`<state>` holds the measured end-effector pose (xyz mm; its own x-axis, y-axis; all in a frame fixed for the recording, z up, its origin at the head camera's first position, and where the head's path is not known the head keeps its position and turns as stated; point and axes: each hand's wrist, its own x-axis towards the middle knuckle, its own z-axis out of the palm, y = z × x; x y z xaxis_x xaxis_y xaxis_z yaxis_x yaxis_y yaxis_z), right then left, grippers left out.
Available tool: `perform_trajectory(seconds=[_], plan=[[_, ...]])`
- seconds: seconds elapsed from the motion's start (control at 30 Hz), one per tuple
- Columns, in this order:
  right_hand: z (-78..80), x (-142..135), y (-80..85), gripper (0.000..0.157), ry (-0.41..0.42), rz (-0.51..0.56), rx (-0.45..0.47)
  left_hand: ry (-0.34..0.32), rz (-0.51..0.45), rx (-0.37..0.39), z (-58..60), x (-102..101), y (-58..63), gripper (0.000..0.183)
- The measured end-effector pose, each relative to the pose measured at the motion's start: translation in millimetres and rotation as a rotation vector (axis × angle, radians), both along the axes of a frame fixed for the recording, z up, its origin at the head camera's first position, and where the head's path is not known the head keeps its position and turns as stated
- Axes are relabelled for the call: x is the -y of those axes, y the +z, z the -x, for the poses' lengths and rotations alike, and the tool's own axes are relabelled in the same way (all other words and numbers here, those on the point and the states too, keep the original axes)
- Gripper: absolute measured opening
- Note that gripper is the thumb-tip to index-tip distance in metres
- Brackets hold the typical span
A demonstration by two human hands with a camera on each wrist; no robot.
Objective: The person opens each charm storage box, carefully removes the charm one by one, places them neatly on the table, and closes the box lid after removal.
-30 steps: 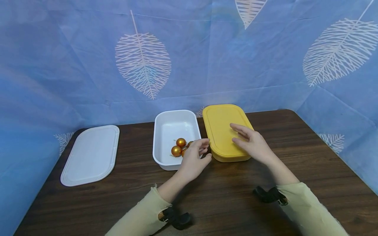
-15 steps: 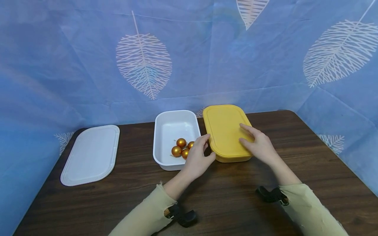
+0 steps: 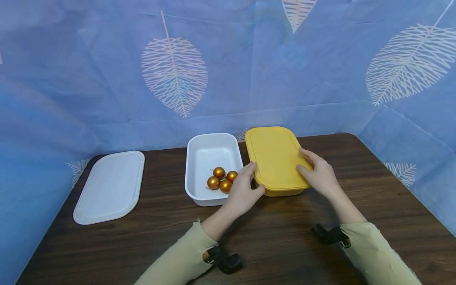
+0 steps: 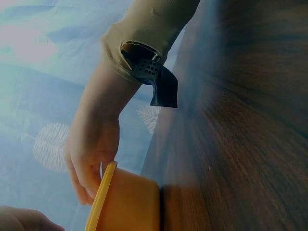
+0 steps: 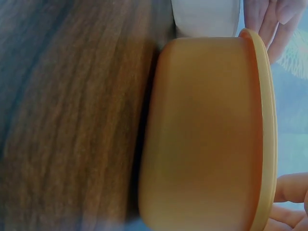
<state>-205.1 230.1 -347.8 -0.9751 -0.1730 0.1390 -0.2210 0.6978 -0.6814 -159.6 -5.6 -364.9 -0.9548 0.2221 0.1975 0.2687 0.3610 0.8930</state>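
Observation:
A yellow lidded box [image 3: 276,158] stands on the table with both hands at its lid. My left hand [image 3: 244,194] is at the lid's left edge, its thumb by the front-left corner and its fingers loosely bent. At the right edge, my right hand [image 3: 320,176] has thumb and fingertips over the lid's rim. From the left wrist, the right hand [image 4: 94,144] appears above the lid; from the right wrist, the box's side [image 5: 207,130] shows with the lid seated on top. Several gold baubles [image 3: 219,172] lie in the open white container [image 3: 213,152] beside the left hand.
A flat white lid [image 3: 110,188] lies on the left of the dark wooden table [image 3: 160,237]. Behind the table hangs a blue cloth [image 3: 228,79] printed with white leaves. Close to the yellow box's left side stands the white container.
Both hands have moved right: the right from over the lid's middle to its right edge, the left off the white container's side to the lid's left edge. The boxes stay put.

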Motion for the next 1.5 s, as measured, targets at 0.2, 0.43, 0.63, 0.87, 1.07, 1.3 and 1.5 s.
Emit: perform_trajectory(seconds=[0.2, 0.43, 0.63, 0.87, 1.07, 1.3, 1.5], plan=[[1.8, -2.7, -3.7, 0.059, -0.004, 0.006, 0.002, 0.009, -0.01, 0.016, -0.4, -1.8, -0.3, 0.066], [3.0, -5.2, -6.4, 0.059, -0.02, 0.004, 0.018, 0.02, 0.018, 0.012, 1.1, -3.4, -0.9, 0.068], [5.6, -7.1, -8.6, 0.058, -0.026, -0.002, 0.034, 0.008, 0.077, -0.008, 1.9, -4.5, -2.9, 0.07], [5.6, -7.1, -11.8, 0.06, -0.032, -0.01, 0.073, 0.01, 0.1, -0.014, 1.6, -5.6, -3.8, 0.071], [4.4, -5.8, -14.5, 0.057, -0.028, -0.001, 0.074, 0.01, 0.141, -0.053, 3.6, -7.1, -5.7, 0.072], [4.6, -4.5, -16.7, 0.052, -0.045, 0.021, 0.064, 0.026, 0.164, -0.073, 1.5, -11.2, -7.6, 0.072], [5.0, -5.1, -18.0, 0.051, -0.042, 0.023, 0.051, 0.044, 0.188, -0.018, 0.1, -15.2, -7.4, 0.078]])
